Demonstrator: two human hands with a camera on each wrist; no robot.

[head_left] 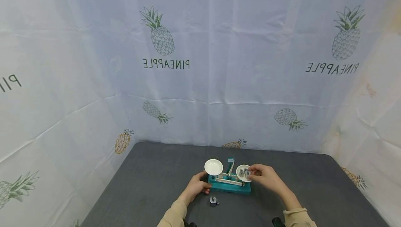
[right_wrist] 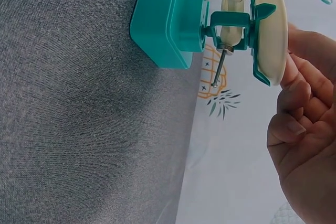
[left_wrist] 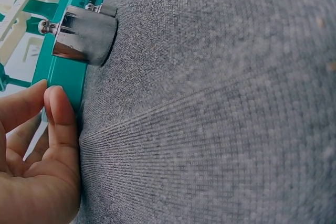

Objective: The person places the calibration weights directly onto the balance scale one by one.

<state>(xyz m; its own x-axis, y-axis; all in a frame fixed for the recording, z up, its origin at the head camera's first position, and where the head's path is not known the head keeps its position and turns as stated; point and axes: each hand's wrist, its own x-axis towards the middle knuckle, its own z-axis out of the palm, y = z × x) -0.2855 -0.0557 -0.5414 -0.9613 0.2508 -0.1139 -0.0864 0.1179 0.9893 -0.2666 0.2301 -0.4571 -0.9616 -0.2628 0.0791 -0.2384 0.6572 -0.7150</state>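
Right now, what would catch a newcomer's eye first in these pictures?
A pale cloth with pineapples and mirrored lettering fills the background. Low in the head view, a teal balance sits on the dark table, the left hand at its left end, the right hand at its right pan, which holds metal weights. In front stands a shiny weight.
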